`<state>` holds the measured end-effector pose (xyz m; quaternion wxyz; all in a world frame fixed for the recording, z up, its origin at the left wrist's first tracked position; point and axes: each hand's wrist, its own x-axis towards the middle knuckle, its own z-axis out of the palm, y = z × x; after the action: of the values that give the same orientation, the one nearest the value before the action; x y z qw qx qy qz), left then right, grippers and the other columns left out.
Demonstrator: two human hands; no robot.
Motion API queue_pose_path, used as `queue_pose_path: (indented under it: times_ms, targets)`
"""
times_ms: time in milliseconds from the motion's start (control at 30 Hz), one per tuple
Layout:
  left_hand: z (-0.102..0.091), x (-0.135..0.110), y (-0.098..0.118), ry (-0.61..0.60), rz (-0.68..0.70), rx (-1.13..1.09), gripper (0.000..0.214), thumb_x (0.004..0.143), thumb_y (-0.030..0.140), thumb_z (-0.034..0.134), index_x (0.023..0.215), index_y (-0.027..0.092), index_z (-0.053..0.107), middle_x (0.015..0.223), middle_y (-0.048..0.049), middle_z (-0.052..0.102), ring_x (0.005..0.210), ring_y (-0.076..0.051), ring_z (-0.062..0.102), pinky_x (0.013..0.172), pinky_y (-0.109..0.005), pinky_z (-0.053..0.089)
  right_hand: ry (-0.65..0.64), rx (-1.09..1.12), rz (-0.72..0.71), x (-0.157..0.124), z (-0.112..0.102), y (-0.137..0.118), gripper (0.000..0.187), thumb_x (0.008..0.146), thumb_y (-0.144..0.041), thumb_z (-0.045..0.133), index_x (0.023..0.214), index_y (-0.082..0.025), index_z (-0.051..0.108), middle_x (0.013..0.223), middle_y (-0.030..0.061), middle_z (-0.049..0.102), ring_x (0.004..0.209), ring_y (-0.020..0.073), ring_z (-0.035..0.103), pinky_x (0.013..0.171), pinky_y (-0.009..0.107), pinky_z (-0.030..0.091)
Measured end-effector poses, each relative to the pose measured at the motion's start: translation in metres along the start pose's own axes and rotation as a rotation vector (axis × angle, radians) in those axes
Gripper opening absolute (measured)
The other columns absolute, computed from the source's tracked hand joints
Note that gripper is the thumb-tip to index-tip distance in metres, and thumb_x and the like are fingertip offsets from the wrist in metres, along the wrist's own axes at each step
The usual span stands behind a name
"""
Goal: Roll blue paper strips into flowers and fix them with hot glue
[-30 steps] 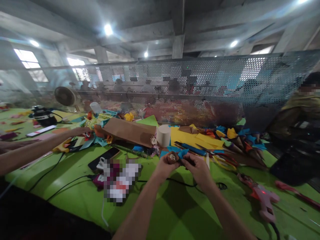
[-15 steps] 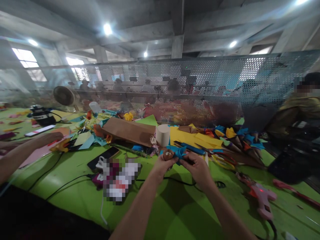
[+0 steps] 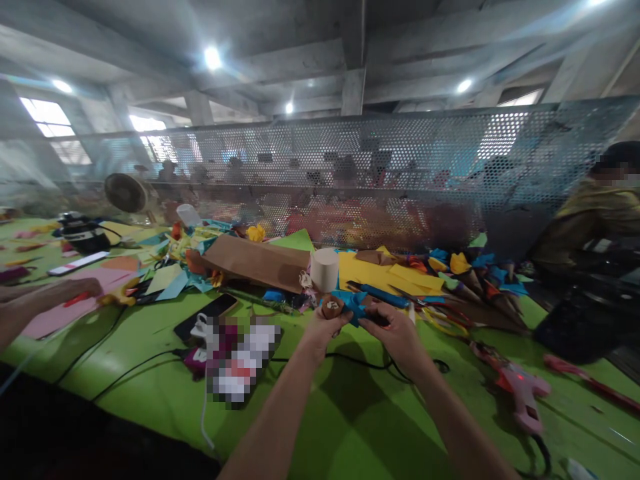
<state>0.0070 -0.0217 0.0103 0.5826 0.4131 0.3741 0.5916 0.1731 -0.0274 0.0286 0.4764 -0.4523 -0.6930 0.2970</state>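
Note:
Over the green table, both my hands hold one piece of folded blue paper [image 3: 354,305] joined to a brown paper roll [image 3: 331,307]. The roll's round end, pale inside, points towards me. My left hand [image 3: 323,328] is closed round the brown roll, thumb on the blue paper's edge. My right hand [image 3: 394,331] pinches the blue paper from the other side. Just behind them a pale cylinder [image 3: 325,269], like a roll of tape or thread, stands upright. Blue-handled scissors [image 3: 385,295] lie beside my right hand. My fingers hide part of the piece.
A pink glue gun [image 3: 523,390] with a red light lies at right, near yellow-handled scissors [image 3: 445,321]. At left are a black phone [image 3: 213,317], a power strip [image 3: 245,367] and cables. Brown and coloured paper [image 3: 260,260] covers the back. A co-worker's hand [image 3: 75,293] works at far left.
The blue-and-brown piece has turned slightly in my hands, so the brown end faces me more. The co-worker's hand at the left has moved leftward over the pink paper.

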Motion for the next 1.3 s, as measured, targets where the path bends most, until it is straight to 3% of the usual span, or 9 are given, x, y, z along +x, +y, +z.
queue_pose_path:
  times_ms: [233, 533, 733, 867, 967, 1067, 1300]
  targets:
    - [0.001, -0.001, 0.0, 0.017, -0.027, 0.033, 0.047, 0.048, 0.043, 0.091, 0.069, 0.017, 0.057, 0.053, 0.009, 0.041, 0.045, -0.004, 0.03, 0.043, -0.02, 0.022, -0.037, -0.092, -0.025, 0.001, 0.001, 0.0, 0.022, 0.078, -0.04, 0.064, 0.07, -0.019, 0.065, 0.071, 0.0019, 0.063, 0.067, 0.0183, 0.055, 0.062, 0.028, 0.041]
    - [0.003, -0.004, 0.004, 0.0, -0.041, -0.008, 0.047, 0.049, 0.04, 0.09, 0.077, 0.018, 0.06, 0.052, 0.0107, 0.04, 0.042, -0.003, 0.029, 0.042, -0.02, 0.02, 0.019, -0.174, 0.02, -0.001, 0.001, 0.004, 0.022, 0.079, -0.042, 0.065, 0.076, -0.02, 0.065, 0.071, 0.0011, 0.066, 0.066, 0.0189, 0.056, 0.062, 0.029, 0.042]
    - [0.002, -0.002, 0.004, 0.026, -0.027, -0.019, 0.048, 0.045, 0.038, 0.092, 0.073, 0.017, 0.059, 0.051, 0.0103, 0.041, 0.041, -0.003, 0.029, 0.041, -0.02, 0.019, 0.038, 0.073, 0.056, 0.0, 0.0, -0.004, 0.035, 0.073, -0.043, 0.073, 0.098, -0.019, 0.067, 0.089, 0.0055, 0.072, 0.08, 0.0219, 0.064, 0.071, 0.033, 0.051]
    - [0.005, -0.005, 0.006, -0.036, -0.036, 0.005, 0.044, 0.047, 0.037, 0.091, 0.071, 0.016, 0.06, 0.054, 0.0083, 0.048, 0.045, -0.003, 0.035, 0.045, -0.019, 0.026, 0.013, 0.169, 0.078, 0.001, 0.0, -0.006, 0.032, 0.069, -0.043, 0.075, 0.088, -0.018, 0.07, 0.084, 0.0046, 0.071, 0.077, 0.0211, 0.063, 0.071, 0.033, 0.051]
    - [0.009, -0.006, 0.008, -0.068, -0.006, 0.003, 0.044, 0.045, 0.034, 0.092, 0.07, 0.015, 0.061, 0.061, 0.0052, 0.056, 0.056, -0.007, 0.048, 0.057, -0.02, 0.038, 0.002, 0.18, 0.063, 0.001, -0.001, -0.005, 0.03, 0.07, -0.042, 0.075, 0.087, -0.017, 0.071, 0.084, 0.0054, 0.071, 0.079, 0.0221, 0.063, 0.074, 0.035, 0.051]
    - [0.011, -0.007, 0.009, -0.087, 0.024, 0.012, 0.042, 0.043, 0.03, 0.093, 0.067, 0.015, 0.061, 0.064, 0.0043, 0.058, 0.063, -0.009, 0.051, 0.065, -0.021, 0.043, -0.015, 0.188, 0.069, 0.001, -0.001, -0.004, 0.03, 0.071, -0.042, 0.075, 0.088, -0.017, 0.072, 0.086, 0.0062, 0.073, 0.081, 0.0237, 0.065, 0.076, 0.037, 0.052]
    - [0.005, -0.012, 0.011, -0.145, -0.146, -0.092, 0.045, 0.048, 0.033, 0.091, 0.064, 0.016, 0.053, 0.054, 0.0088, 0.041, 0.045, -0.002, 0.03, 0.043, -0.019, 0.022, -0.066, 0.225, 0.043, 0.002, -0.005, -0.004, 0.03, 0.069, -0.045, 0.076, 0.087, -0.02, 0.072, 0.086, 0.0045, 0.071, 0.079, 0.0213, 0.063, 0.074, 0.034, 0.051]
